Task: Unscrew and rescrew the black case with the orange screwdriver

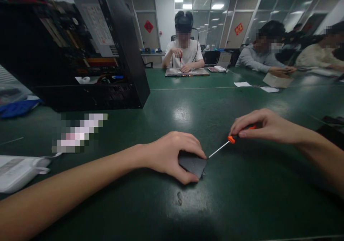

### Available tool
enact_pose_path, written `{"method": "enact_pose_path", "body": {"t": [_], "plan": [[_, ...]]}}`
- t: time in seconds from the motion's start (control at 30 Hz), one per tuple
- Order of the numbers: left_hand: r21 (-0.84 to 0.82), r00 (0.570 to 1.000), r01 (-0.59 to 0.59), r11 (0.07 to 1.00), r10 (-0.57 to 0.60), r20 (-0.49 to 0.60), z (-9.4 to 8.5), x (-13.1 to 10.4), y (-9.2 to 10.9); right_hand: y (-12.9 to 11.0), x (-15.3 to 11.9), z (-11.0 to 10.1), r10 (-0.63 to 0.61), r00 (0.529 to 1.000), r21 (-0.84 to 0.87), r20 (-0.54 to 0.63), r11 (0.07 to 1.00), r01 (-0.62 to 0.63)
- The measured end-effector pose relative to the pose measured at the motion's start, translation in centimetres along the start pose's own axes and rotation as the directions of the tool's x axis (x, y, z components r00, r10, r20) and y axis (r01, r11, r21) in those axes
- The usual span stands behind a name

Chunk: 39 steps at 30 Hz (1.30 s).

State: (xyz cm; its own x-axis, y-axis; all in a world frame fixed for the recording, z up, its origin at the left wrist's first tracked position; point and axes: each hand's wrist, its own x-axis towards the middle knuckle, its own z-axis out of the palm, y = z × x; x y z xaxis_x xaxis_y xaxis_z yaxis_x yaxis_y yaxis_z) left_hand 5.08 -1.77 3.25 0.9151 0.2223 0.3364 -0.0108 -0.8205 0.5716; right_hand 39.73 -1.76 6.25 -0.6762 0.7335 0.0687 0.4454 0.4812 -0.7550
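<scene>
My left hand (174, 155) grips a small dark flat box-like piece (192, 165) on the green table, thumb on the near side and fingers on the far side. In my right hand (258, 124) is a screwdriver (219, 150) with an orange and black handle, mostly covered by my fingers. Its thin metal shaft slants down to the left, and the tip meets the right corner of the dark piece, near my left fingertips. Whether the tip sits in a screw cannot be made out. A small bit (204, 173) lies at the piece's right edge.
An open black computer case (115, 94) stands at the back left of the green table (172, 105). A white device (21, 171) with a cord lies left, beside a blurred pink-white item (80, 133). Across the table a person (185, 53) works on a flat panel; others sit right.
</scene>
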Motion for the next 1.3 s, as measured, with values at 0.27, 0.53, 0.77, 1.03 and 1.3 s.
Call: {"method": "enact_pose_path", "body": {"t": [0.27, 0.53, 0.77, 1.03, 1.3], "plan": [[-0.002, 0.997, -0.026, 1.000, 0.026, 0.074, -0.1, -0.1, 0.2, 0.7, 1.1, 0.6, -0.028, 0.998, 0.042, 0.054, 0.999, 0.025], [-0.011, 0.998, -0.044, 0.999, 0.044, 0.036, 0.2, -0.3, -0.1, -2.4, -0.2, 0.1, -0.114, 0.992, -0.189, 0.057, 0.974, 0.123], [0.017, 0.999, 0.004, 1.000, -0.004, 0.036, 0.3, -0.5, -0.1, -8.8, 2.4, -1.2, -0.184, 0.937, -0.496, 0.299, 0.809, 0.317], [0.021, 1.000, 0.005, 1.000, -0.006, 0.024, 0.7, -0.8, -0.4, -12.1, 6.8, -1.3, 0.031, 0.869, -0.674, 0.494, 0.646, 0.359], [0.028, 1.000, 0.000, 1.000, -0.001, 0.016, 0.7, -0.7, -0.5, -5.8, 3.4, -0.7, 0.191, 0.891, -0.500, 0.413, 0.865, 0.046]]}}
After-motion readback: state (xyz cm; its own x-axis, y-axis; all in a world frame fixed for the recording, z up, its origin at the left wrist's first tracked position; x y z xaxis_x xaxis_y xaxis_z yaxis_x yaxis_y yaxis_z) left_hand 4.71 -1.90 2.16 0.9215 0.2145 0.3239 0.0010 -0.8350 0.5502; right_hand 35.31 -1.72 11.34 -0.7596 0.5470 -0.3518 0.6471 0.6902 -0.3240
